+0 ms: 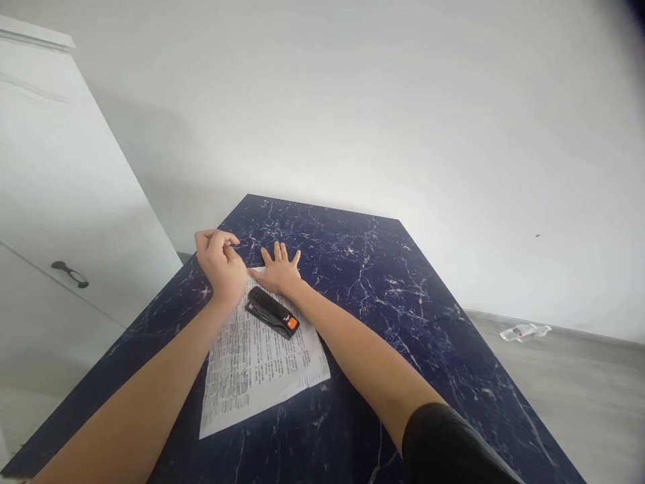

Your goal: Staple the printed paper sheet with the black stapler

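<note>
A printed sheet of paper (262, 366) lies on the dark blue marbled table, its text in columns. On top of it rests a black stapler (272, 312) with an orange patch at its near end. My right hand (281, 269) is spread flat, palm down, over the paper's far edge, just beyond the stapler. To its left, my left hand (220, 263) is closed, with fingers curled in loosely and nothing visible in them. The side of that hand is by the paper's far left corner, which it hides; whether they touch I cannot tell.
The table (363, 262) narrows away toward a pale wall (383, 114). At left stands a white cabinet (65, 175) with a dark handle (70, 274). Some clear plastic packaging (524, 332) lies on the floor at right, against the wall.
</note>
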`<state>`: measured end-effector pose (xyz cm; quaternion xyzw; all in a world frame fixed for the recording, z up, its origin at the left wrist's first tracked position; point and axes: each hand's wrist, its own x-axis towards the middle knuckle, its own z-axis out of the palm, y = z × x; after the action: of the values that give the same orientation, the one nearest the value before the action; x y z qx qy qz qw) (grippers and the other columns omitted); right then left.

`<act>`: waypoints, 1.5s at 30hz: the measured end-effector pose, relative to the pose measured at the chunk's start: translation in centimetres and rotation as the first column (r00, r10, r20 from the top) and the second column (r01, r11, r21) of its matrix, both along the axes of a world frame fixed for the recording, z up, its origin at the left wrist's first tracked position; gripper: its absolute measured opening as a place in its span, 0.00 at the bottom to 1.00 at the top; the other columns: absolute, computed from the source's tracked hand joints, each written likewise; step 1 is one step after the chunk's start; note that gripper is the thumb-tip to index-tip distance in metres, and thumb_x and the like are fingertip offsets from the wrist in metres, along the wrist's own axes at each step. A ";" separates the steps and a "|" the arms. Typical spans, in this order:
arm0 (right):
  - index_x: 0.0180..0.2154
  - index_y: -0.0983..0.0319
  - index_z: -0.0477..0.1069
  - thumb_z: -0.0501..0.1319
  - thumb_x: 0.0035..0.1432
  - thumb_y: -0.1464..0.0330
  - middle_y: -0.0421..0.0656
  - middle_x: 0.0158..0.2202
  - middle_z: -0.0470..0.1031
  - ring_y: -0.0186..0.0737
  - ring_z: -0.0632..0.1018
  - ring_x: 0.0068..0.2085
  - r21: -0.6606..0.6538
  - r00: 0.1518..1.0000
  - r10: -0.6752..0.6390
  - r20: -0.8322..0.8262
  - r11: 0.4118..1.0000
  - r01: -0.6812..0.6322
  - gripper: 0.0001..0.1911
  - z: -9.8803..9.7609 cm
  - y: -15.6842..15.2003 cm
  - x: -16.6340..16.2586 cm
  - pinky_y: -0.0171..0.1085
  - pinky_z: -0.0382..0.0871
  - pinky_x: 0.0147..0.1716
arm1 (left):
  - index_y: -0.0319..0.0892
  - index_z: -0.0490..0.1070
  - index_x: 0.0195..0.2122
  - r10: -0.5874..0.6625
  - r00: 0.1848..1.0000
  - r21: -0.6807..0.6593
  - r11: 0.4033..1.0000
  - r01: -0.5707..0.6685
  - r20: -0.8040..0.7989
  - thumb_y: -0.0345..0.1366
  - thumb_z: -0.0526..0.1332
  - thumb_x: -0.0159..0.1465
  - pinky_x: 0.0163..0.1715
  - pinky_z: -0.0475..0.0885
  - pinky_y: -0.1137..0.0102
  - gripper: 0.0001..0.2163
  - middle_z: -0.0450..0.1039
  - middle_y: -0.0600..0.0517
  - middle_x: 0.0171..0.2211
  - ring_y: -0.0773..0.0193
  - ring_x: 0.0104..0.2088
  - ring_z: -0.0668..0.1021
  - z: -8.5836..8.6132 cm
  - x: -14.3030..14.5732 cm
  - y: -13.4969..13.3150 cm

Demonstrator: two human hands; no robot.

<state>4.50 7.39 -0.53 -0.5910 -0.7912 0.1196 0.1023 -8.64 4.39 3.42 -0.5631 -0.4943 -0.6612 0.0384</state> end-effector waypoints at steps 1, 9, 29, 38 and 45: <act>0.75 0.62 0.47 0.44 0.70 0.41 0.56 0.77 0.33 0.64 0.33 0.76 0.046 1.000 0.021 -0.004 0.999 -0.021 0.44 0.1 -0.1 -0.3 0.79 0.24 0.63 | 0.43 0.69 0.28 0.012 1.000 -0.001 1.000 -0.012 0.007 0.15 0.50 0.57 0.41 0.70 0.65 0.16 0.65 0.47 0.39 0.58 0.39 0.73 0.1 -0.2 0.0; 0.73 0.56 0.53 0.45 0.77 0.66 0.44 0.76 0.48 0.47 0.50 0.76 0.090 0.835 0.550 0.004 0.832 -0.548 0.26 -0.3 -2.8 2.2 0.62 0.44 0.72 | 0.43 0.68 0.28 -0.030 0.998 0.006 1.000 0.031 -0.047 0.17 0.51 0.58 0.40 0.70 0.64 0.14 0.64 0.47 0.38 0.58 0.37 0.73 -0.1 0.4 -0.3; 0.68 0.59 0.64 0.50 0.74 0.63 0.48 0.71 0.63 0.50 0.61 0.72 0.173 0.950 0.174 -0.259 0.976 -0.132 0.25 0.2 -7.6 16.9 0.55 0.51 0.71 | 0.46 0.75 0.44 -0.812 0.320 -0.594 0.577 0.561 -0.488 0.24 0.48 0.68 0.53 0.69 0.57 0.17 0.76 0.46 0.46 0.54 0.49 0.76 -2.1 4.2 -1.9; 0.51 0.58 0.71 0.65 0.66 0.55 0.46 0.46 0.77 0.43 0.77 0.40 0.081 0.881 0.041 -0.471 0.997 -0.003 0.18 3.7 -17.8 17.8 0.41 0.73 0.36 | 0.47 0.74 0.50 -0.876 0.294 -0.647 0.482 0.591 -0.383 0.29 0.49 0.72 0.54 0.70 0.55 0.15 0.75 0.46 0.49 0.53 0.52 0.76 -2.8 5.1 -2.5; 0.50 0.57 0.74 0.64 0.62 0.74 0.45 0.42 0.78 0.46 0.77 0.43 0.180 0.879 0.063 -0.472 0.983 0.027 0.15 1.7 -17.9 17.9 0.46 0.74 0.43 | 0.51 0.66 0.60 -0.954 0.266 -0.806 0.264 0.529 -0.138 0.47 0.69 0.64 0.53 0.72 0.51 0.25 0.69 0.43 0.60 0.46 0.56 0.75 -2.4 5.9 -4.0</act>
<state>22.43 -10.52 1.18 -0.5243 -0.7548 0.1896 0.3456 -2.77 0.42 1.03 -0.8887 -0.2741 -0.1547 -0.3335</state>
